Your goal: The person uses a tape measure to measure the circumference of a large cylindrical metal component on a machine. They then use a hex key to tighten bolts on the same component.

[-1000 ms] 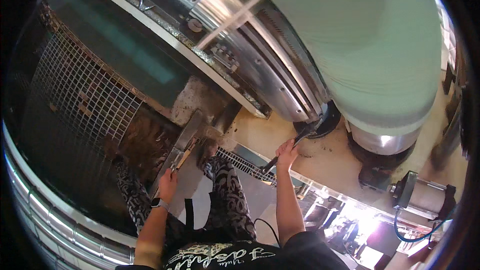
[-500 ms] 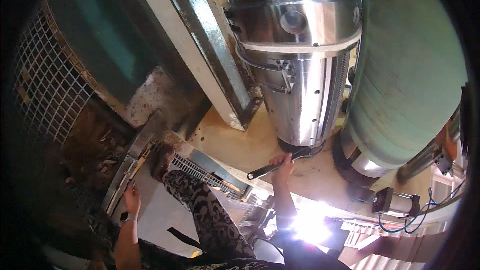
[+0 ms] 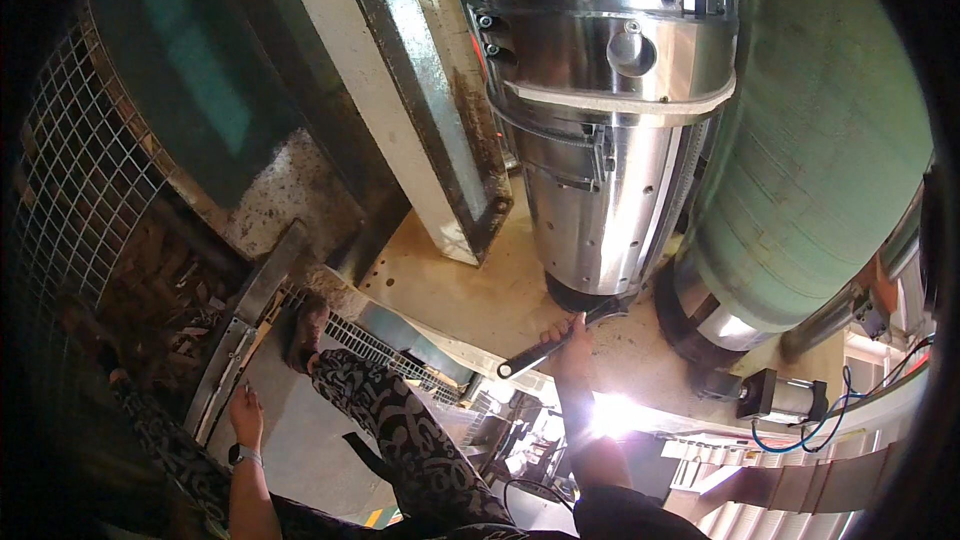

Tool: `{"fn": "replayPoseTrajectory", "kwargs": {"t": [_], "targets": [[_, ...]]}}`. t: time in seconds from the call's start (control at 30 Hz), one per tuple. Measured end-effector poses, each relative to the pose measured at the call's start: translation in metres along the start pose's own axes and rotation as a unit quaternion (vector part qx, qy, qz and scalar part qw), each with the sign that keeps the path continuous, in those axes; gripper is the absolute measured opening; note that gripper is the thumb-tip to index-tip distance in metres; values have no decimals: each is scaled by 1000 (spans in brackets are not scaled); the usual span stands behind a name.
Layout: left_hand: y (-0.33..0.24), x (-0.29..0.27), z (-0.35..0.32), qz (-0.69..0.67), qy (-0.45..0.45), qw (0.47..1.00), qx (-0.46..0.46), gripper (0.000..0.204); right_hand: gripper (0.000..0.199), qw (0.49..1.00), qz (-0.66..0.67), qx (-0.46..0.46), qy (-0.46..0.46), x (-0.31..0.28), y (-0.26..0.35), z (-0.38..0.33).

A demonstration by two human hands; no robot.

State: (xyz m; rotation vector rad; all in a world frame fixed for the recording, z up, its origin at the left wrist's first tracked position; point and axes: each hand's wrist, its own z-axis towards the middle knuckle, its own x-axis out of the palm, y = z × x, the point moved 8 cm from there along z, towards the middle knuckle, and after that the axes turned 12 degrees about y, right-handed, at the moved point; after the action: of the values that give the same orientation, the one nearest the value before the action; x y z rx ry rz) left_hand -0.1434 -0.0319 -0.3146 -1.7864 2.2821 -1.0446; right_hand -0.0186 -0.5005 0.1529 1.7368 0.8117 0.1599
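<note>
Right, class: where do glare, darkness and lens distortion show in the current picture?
Head view: white glare washes out detail below and right of the right hand; head view: bright highlights streak the steel cylinder; head view: the left side, around the wire mesh, is much darker; head view: black fills the corners, and the green cylinder looks bowed.

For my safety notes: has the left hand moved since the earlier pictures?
Yes: judged against the curved rail, the left hand has drawn a little back, away from it.
</note>
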Motion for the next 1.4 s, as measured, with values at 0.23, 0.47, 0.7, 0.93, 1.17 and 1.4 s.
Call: {"fn": "replayPoseTrajectory", "kwargs": {"t": [0.23,0.47,0.7,0.93,1.17,1.4], "targets": [[-26,-14,-16,62,-31,997,-43,14,27,998,1,54,16,8,10,-15],[-34,-10,-30,59,-37,997,-42,20,22,993,66,79,50,0,-11,-25],[-75,9,-56,143,-49,988,-12,20,30,976,128,157,81,33,-63,-79],[-172,27,-101,275,-86,956,55,20,35,970,113,191,103,33,-52,-88],[-262,62,-157,426,-76,899,59,19,26,928,50,336,156,-39,71,-143],[-307,70,-187,471,-14,877,91,18,28,891,25,404,206,-54,151,-143]]}}
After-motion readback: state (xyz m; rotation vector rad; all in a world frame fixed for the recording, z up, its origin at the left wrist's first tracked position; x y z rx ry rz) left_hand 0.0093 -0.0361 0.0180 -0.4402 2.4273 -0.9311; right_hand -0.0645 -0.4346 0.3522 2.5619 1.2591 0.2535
